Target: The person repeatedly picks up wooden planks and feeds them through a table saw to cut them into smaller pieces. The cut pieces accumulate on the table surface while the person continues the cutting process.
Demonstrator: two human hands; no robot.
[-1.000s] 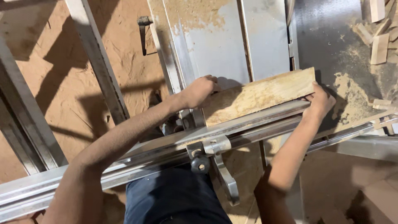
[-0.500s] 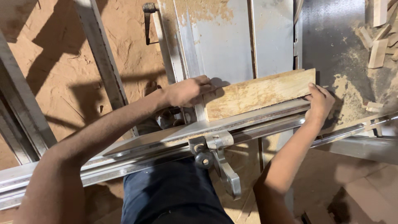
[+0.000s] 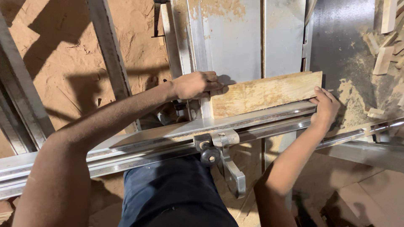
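Note:
A pale wooden board (image 3: 265,93) lies flat on the grey metal saw table (image 3: 235,38), its near long edge against a metal fence rail (image 3: 176,136). My left hand (image 3: 194,85) rests on the board's left end, fingers curled over the corner. At the board's right end, my right hand (image 3: 324,107) presses against the near corner, palm on the rail. Both forearms reach over the rail toward the board.
A clamp lever and knob (image 3: 219,153) hang from the rail in front of me. Several wood offcuts (image 3: 385,50) and sawdust lie on the dark surface at right. Metal beams (image 3: 109,54) cross a sawdust-covered floor at left.
The board and both hands have slid a little further along the table, away from me; the view has shifted slightly. Both hands keep the same hold.

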